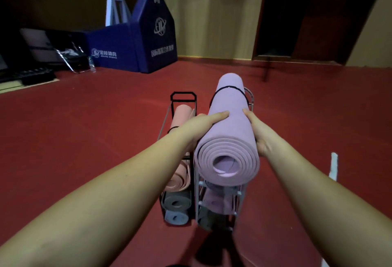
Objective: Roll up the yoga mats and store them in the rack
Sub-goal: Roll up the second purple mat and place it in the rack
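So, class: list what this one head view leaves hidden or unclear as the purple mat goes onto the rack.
- Fingers of both hands: the left hand and right hand wrap behind the purple mat.
- Whether that mat rests on the silver rack or is held above it: the mat covers the top.
- Lower mats in the silver rack: dark and blurred.
- Pink mat: partly behind the left arm.

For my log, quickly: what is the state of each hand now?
Left hand: grips the rolled purple mat on its left side.
Right hand: grips the same mat on its right side.
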### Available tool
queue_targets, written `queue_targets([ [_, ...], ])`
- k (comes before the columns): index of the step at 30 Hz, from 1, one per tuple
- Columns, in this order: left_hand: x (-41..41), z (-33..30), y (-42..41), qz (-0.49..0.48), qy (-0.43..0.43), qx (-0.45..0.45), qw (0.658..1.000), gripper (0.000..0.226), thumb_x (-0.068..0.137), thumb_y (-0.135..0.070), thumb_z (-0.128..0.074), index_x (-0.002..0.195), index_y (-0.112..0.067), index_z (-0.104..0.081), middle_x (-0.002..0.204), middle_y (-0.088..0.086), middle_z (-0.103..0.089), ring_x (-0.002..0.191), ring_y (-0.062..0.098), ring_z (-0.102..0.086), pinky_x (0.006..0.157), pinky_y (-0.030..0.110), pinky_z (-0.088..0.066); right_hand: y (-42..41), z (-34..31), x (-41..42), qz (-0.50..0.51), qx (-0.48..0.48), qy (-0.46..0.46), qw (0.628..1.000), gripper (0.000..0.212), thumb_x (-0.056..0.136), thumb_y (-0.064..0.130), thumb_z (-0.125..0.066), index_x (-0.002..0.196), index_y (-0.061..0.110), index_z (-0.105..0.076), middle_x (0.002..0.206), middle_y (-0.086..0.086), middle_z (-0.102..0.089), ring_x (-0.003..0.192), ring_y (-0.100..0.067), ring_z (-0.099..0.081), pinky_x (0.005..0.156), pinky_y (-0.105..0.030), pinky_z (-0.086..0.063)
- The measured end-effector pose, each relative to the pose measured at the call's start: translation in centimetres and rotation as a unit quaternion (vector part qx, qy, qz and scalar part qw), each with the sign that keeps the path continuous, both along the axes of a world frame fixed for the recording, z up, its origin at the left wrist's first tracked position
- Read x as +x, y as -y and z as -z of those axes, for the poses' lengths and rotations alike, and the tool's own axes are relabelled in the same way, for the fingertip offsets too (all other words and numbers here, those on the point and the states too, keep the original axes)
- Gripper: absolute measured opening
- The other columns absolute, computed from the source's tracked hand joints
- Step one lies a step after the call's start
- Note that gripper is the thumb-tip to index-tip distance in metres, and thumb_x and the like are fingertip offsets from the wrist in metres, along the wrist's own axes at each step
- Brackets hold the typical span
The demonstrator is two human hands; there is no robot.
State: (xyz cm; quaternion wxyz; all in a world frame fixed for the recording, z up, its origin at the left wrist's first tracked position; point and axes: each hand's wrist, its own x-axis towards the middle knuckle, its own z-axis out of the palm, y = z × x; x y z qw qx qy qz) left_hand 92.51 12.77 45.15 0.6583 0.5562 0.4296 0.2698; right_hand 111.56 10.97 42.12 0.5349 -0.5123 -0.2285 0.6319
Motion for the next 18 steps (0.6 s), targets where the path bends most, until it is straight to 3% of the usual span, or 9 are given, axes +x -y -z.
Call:
queue_targets([
  [2,0.6,-1.4,0.3,-0.001,0.005,0.008,1.000,0.064,0.073,-0.052,-0.082,0.114,-0.005,-0.066,0.106,0.012,-0.074,0.097,0.031,-0.072,0.097,0.046,-0.052,-1.7,0.5,1.2,0.014,-0.014,-0.006,1.000,0.067,0.087,0.063,-0.058,0.125,0.007,-0.061,0.109,-0.021,-0.072,0.092,-0.036,-0.072,0.076,-0.043,-0.056],
  [3,1.0,-1.5,-0.6,-0.004,0.003,0.023,1.000,0.042,0.083,-0.042,-0.076,0.101,-0.005,-0.069,0.093,0.010,-0.076,0.087,0.026,-0.073,0.090,0.041,-0.054,-2.7,0.6,1.8,0.018,-0.017,-0.013,1.000,0.069,0.087,0.064,-0.058,0.125,0.006,-0.061,0.110,-0.021,-0.071,0.095,-0.036,-0.071,0.078,-0.043,-0.055],
  [5,1.8,-1.5,-2.3,-0.006,0.003,0.051,0.999,0.026,0.093,-0.032,-0.067,0.086,-0.006,-0.068,0.072,0.006,-0.074,0.066,0.020,-0.070,0.072,0.032,-0.054,-4.9,1.1,3.1,0.035,-0.030,-0.024,0.999,0.075,0.083,0.065,-0.060,0.127,0.004,-0.059,0.113,-0.023,-0.069,0.103,-0.037,-0.067,0.086,-0.044,-0.054],
  [12,4.5,0.3,-7.0,0.008,0.029,0.009,1.000,0.028,0.095,-0.031,-0.062,0.083,-0.008,-0.071,0.070,0.005,-0.072,0.062,0.018,-0.068,0.067,0.029,-0.054,-10.5,3.0,6.4,0.055,-0.042,-0.011,0.998,0.075,0.085,0.063,-0.059,0.130,0.003,-0.056,0.115,-0.023,-0.069,0.106,-0.038,-0.066,0.087,-0.045,-0.053],
  [15,5.5,1.2,-7.8,0.000,0.048,-0.002,0.999,0.030,0.095,-0.032,-0.059,0.103,-0.005,-0.069,0.079,0.007,-0.073,0.070,0.021,-0.069,0.071,0.032,-0.055,-11.5,3.9,7.2,0.051,-0.048,0.000,0.998,0.075,0.087,0.063,-0.057,0.128,0.001,-0.057,0.114,-0.024,-0.069,0.103,-0.037,-0.066,0.080,-0.043,-0.054],
  [18,6.5,2.5,-9.0,-0.021,0.054,0.025,0.998,0.047,0.084,-0.040,-0.064,0.117,-0.008,-0.066,0.093,0.009,-0.072,0.082,0.025,-0.069,0.078,0.038,-0.053,-13.0,4.6,8.0,0.042,-0.040,0.028,0.998,0.074,0.089,0.063,-0.054,0.128,0.001,-0.057,0.110,-0.023,-0.070,0.096,-0.035,-0.067,0.073,-0.040,-0.053],
])
